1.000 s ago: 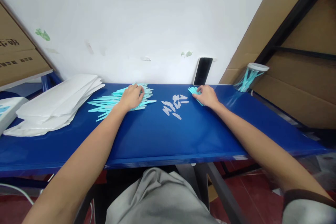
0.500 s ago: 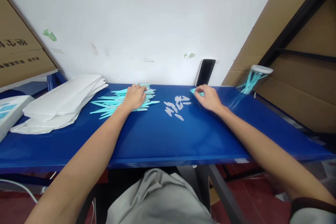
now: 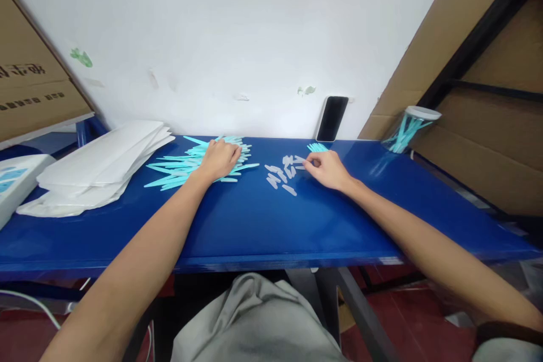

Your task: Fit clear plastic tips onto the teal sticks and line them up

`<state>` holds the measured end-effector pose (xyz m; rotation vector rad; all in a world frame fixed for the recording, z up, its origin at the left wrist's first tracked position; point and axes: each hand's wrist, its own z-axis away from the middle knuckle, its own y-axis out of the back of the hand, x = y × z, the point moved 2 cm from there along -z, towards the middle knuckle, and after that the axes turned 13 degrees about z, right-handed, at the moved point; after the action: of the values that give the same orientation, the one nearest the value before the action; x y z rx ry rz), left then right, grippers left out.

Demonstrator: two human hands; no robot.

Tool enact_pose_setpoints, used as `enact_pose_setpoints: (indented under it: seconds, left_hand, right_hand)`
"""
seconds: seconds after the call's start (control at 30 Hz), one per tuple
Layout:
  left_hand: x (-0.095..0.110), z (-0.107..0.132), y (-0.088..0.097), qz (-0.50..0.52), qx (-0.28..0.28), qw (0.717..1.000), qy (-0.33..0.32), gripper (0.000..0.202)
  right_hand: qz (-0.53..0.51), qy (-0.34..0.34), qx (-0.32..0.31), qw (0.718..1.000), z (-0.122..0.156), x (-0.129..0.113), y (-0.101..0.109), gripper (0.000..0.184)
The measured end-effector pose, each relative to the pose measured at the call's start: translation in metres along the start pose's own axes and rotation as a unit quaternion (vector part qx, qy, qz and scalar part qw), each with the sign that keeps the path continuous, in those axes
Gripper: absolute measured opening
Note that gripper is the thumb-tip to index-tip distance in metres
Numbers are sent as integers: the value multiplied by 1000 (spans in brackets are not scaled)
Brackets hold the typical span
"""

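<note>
My left hand [image 3: 221, 158] rests on a loose pile of turquoise tapered sticks [image 3: 169, 169], fingers curled and thumb pressed in. Whatever lies inside its grip is hidden. At the right edge of a scatter of small translucent caps [image 3: 282, 174], my right hand [image 3: 326, 168] is closed, thumb and forefinger pinched on the end of a cap [image 3: 300, 167]. Just behind that hand, several turquoise sticks [image 3: 317, 147] lie side by side in a small row near the wall.
A phone [image 3: 333, 119] leans on the wall. A clear jar [image 3: 403, 133] with a white lid holds turquoise sticks at the right. Stacked white bags [image 3: 102, 164] and a white box [image 3: 21, 181] occupy the left of the blue table [image 3: 271, 232].
My right hand has come away from the small row of sticks, moving toward me and left to the caps. My left hand has shifted slightly right over the pile.
</note>
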<state>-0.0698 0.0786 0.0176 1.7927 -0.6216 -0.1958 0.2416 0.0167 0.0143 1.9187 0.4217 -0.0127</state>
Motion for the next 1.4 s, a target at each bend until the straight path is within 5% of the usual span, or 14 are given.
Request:
enact_pose_setpoints:
  seconds: [0.13,0.33,0.53,0.7,0.8,1.0,1.17,1.4]
  left_hand:
    - [3,0,4,17,48,998,-37,50]
    - [8,2,13,21,222,967,-121,46]
    - [74,23,27,17,345,870,-351,46]
    - [151,60,15,125,311,762,-554,51]
    - [175,76,1,167,287,725,-603,55]
    - [181,83,-10,218,255,704,-626,65]
    - [185,87,-15,238,215,692,-647,67]
    - [180,82,-8,252,222,690,-641,60]
  right_hand:
    - [-25,41,-11,999,2,-4,0,32]
    - [-43,135,-31,989,8,-15,-3,32]
    - [-9,216,43,975,12,-26,-2,23]
    - [-23,340,194,920,23,-45,7,36]
    - [-26,409,266,873,34,-60,11,40]
    - [7,364,343,866,40,-71,15,31]
    - [33,465,302,831,44,-80,13,8]
    - [25,456,245,855,38,-72,0,30]
